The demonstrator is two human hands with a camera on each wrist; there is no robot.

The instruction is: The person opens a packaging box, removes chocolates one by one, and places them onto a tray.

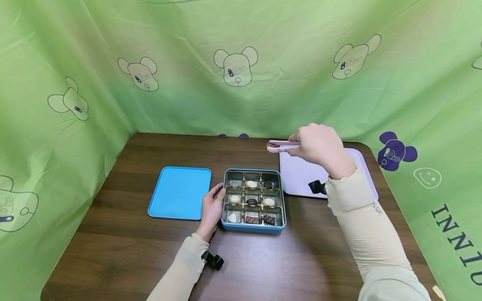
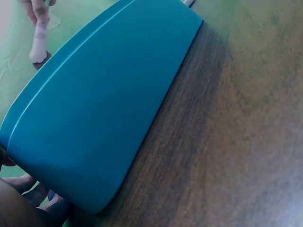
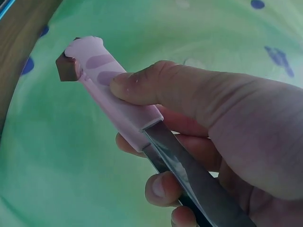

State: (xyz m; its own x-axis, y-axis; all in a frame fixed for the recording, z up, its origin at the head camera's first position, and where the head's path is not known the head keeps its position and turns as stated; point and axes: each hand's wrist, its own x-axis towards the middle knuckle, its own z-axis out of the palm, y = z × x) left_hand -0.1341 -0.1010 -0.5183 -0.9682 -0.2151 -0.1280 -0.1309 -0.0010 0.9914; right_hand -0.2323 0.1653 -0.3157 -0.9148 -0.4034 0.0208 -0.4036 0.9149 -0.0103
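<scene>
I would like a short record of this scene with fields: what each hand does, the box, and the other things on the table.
left hand: rests against the left side of the box
right hand: holds pink tongs raised above the table, a small dark piece pinched at their tip
box: blue, open, nine compartments with chocolates
lid: blue, flat, left of the box
tray: pale purple, right of the box
table: dark wood

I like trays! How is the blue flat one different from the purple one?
The blue lid is bright blue and lies left of the chocolate tin, fully in view. The lilac tray is pale, lies right of the tin, and is partly hidden by the right hand. Both lie flat, with rounded corners.
</scene>
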